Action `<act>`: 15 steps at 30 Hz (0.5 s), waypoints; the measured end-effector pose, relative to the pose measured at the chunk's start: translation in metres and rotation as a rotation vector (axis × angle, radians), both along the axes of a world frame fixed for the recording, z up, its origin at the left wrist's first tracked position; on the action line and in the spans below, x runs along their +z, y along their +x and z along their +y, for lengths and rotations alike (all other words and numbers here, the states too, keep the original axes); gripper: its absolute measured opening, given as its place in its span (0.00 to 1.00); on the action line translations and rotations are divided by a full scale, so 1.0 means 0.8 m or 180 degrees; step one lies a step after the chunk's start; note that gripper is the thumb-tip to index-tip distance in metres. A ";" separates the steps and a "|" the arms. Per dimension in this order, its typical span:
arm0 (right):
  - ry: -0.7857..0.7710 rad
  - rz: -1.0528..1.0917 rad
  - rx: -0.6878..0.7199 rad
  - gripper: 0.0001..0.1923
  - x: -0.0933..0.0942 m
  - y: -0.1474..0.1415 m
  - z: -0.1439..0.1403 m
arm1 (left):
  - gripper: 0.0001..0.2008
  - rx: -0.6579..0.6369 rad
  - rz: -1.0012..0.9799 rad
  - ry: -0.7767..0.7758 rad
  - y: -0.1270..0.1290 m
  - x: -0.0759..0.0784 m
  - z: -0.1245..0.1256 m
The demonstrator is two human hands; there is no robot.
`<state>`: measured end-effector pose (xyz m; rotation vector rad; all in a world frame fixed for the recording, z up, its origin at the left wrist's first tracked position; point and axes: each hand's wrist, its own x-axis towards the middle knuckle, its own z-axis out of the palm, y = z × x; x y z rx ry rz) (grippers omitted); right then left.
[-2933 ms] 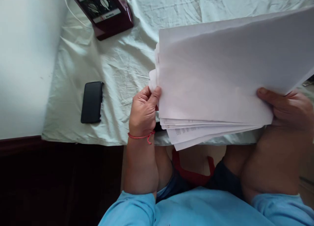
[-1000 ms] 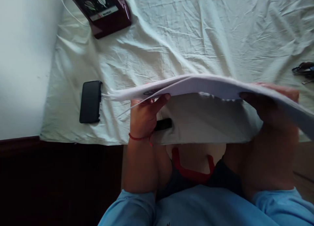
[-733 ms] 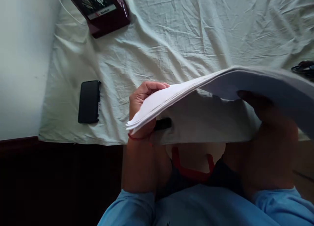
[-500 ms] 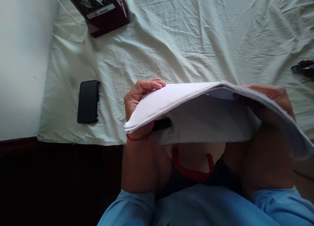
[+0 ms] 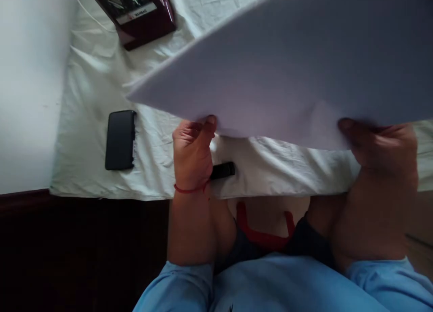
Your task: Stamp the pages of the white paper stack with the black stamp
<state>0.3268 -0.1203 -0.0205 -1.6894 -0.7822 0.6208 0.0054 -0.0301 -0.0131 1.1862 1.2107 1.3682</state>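
A large stack of white paper sheets [image 5: 277, 72] is held up over the table, its near edge toward me and its far part reaching past the top of the view. My left hand [image 5: 194, 145], with a red string at the wrist, pinches the near edge, thumb on top. At the right, my right hand [image 5: 382, 142] grips the same edge, also with the thumb on the near face. The other fingers of both hands are partly hidden behind the paper. Close beside my left wrist lies a small black object [image 5: 223, 170], whose kind I cannot make out.
A black phone-like slab [image 5: 120, 140] lies on the pale cloth [image 5: 88, 122] at the left. Behind it stands a dark red appliance [image 5: 145, 27] with knobs and a white cord. A white wall [image 5: 30, 86] borders the left side. The table's front edge runs just before me.
The paper was bowed, its free edge hanging toward me over my hands. Now it has swung up and away, lying flatter, and my thumbs show on its near edge.
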 end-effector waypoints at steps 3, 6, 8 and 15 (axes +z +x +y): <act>0.0074 0.0609 -0.0022 0.19 0.011 -0.005 0.004 | 0.15 -0.0284 -0.0066 0.0022 0.001 0.000 0.002; -0.0378 0.0865 0.0003 0.22 0.028 -0.008 0.008 | 0.17 -0.0637 -0.0055 -0.0083 0.002 0.003 0.003; -0.0573 0.0949 -0.0019 0.23 0.036 -0.008 0.010 | 0.19 -0.0781 -0.0069 -0.0205 0.002 0.003 0.003; -0.0723 0.1139 -0.0188 0.23 0.047 -0.010 0.015 | 0.12 -0.0563 0.0145 -0.0500 -0.003 -0.011 0.008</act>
